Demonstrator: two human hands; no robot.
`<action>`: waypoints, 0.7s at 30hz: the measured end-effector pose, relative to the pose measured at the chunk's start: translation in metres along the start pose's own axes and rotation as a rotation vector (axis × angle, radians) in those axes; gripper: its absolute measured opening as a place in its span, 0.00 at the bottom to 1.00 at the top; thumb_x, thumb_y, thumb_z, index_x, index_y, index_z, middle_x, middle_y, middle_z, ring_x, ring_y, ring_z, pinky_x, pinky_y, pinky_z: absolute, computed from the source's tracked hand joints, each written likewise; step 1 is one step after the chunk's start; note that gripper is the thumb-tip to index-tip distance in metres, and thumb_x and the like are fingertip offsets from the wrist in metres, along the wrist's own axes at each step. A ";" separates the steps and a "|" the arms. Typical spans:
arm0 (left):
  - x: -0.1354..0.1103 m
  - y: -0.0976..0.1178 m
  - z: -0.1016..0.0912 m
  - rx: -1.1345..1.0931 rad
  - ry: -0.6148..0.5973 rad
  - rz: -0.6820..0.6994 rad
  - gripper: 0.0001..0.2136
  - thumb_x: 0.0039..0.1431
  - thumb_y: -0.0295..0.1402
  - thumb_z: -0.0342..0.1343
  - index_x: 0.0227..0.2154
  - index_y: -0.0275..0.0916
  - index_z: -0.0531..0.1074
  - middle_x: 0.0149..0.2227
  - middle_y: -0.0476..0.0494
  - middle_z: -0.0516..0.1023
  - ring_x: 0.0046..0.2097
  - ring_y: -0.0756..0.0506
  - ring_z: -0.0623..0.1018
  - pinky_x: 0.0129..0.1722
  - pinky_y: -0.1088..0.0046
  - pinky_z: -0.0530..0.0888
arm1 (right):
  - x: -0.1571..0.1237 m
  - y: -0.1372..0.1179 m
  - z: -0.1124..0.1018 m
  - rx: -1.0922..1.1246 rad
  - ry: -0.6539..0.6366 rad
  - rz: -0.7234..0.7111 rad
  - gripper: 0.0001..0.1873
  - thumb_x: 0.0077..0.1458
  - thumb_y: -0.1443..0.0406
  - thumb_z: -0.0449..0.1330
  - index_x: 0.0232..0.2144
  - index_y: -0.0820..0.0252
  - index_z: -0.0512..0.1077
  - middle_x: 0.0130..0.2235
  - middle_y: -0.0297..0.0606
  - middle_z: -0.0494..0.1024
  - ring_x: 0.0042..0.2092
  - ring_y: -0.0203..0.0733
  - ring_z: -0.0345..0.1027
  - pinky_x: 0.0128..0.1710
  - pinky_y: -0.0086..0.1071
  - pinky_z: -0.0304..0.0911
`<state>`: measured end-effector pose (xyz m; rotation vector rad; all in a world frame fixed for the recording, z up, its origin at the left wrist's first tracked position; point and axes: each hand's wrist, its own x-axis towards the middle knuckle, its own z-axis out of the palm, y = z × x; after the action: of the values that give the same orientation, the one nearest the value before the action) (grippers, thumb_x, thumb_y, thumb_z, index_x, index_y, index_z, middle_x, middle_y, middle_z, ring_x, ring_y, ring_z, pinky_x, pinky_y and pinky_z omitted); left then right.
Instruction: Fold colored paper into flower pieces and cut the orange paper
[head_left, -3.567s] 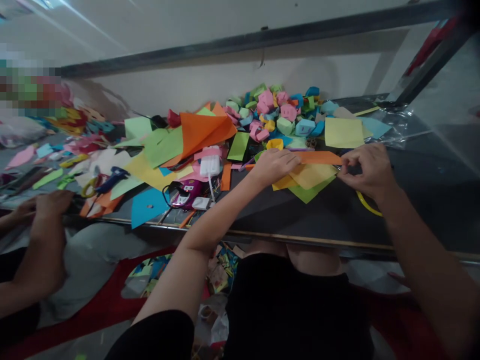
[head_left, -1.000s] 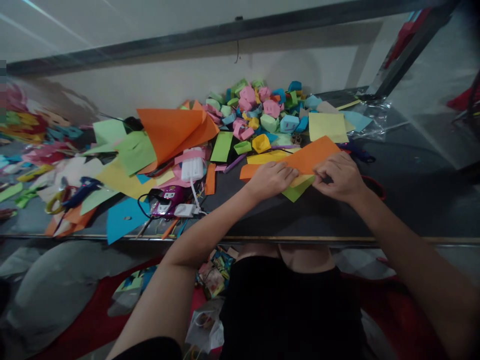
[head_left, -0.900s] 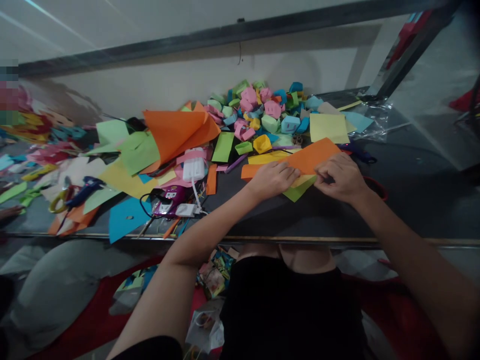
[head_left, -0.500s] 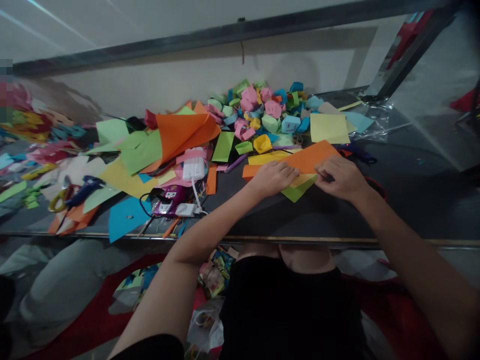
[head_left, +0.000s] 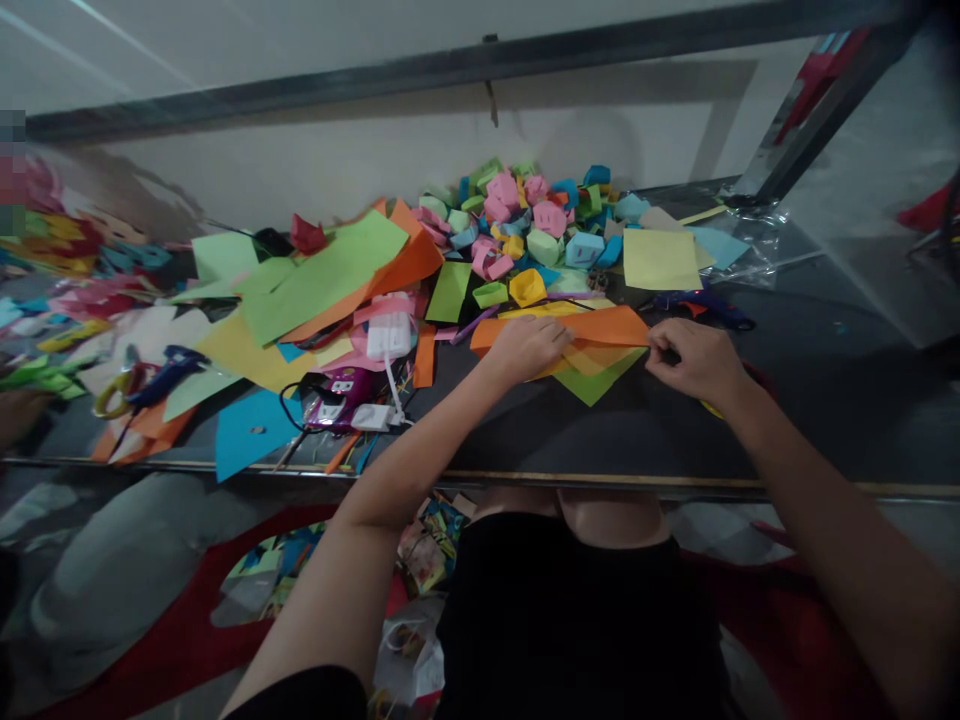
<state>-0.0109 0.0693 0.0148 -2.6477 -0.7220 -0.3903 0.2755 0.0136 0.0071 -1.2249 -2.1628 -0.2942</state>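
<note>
My left hand (head_left: 529, 347) rests over the left part of a folded orange sheet (head_left: 607, 326), its fingers curled and pressed onto it. The sheet's right end is pinched between the thumb and fingers of my right hand (head_left: 691, 358). Thin and felt-like, it lies across the table in a long strip. Under its near edge a green sheet (head_left: 592, 383) sticks out as a corner. Yellow material shows behind the strip. A dark blue glue gun (head_left: 705, 304) lies just beyond my right hand.
Small coloured pieces (head_left: 544, 220) are heaped at the back. Left of my hands lie a purple power strip (head_left: 341, 398), a white plug block (head_left: 388, 335), green sheets (head_left: 330, 275), a blue sheet (head_left: 251, 430) and another glue gun (head_left: 169, 378). A co-worker's hand (head_left: 21, 415) shows at the far left.
The orange sheet's raised far right part has come down into a narrower strip. My right hand has shifted slightly right. On the left pile, green shows where orange did; a co-worker's hand has appeared.
</note>
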 end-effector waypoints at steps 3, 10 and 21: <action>0.000 0.003 0.003 -0.019 -0.015 -0.006 0.14 0.73 0.26 0.44 0.46 0.34 0.76 0.36 0.39 0.82 0.40 0.45 0.80 0.33 0.70 0.68 | 0.001 -0.006 0.003 -0.009 0.030 -0.063 0.10 0.45 0.70 0.57 0.28 0.53 0.60 0.28 0.34 0.76 0.29 0.41 0.70 0.30 0.34 0.62; 0.009 0.015 0.007 0.022 0.032 0.050 0.15 0.73 0.28 0.43 0.45 0.35 0.76 0.37 0.40 0.82 0.40 0.45 0.80 0.33 0.70 0.68 | 0.016 -0.024 0.013 -0.042 0.050 -0.135 0.09 0.46 0.71 0.57 0.28 0.54 0.61 0.27 0.34 0.74 0.29 0.41 0.68 0.31 0.33 0.61; 0.006 0.011 0.004 -0.053 0.029 0.011 0.15 0.73 0.27 0.44 0.46 0.35 0.77 0.36 0.38 0.82 0.40 0.45 0.81 0.34 0.69 0.72 | 0.017 -0.013 0.019 -0.103 0.055 -0.209 0.11 0.45 0.74 0.57 0.27 0.54 0.61 0.27 0.34 0.71 0.30 0.42 0.64 0.33 0.36 0.60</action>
<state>0.0006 0.0646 0.0098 -2.6883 -0.6970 -0.4489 0.2501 0.0272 0.0044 -1.0331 -2.2543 -0.5274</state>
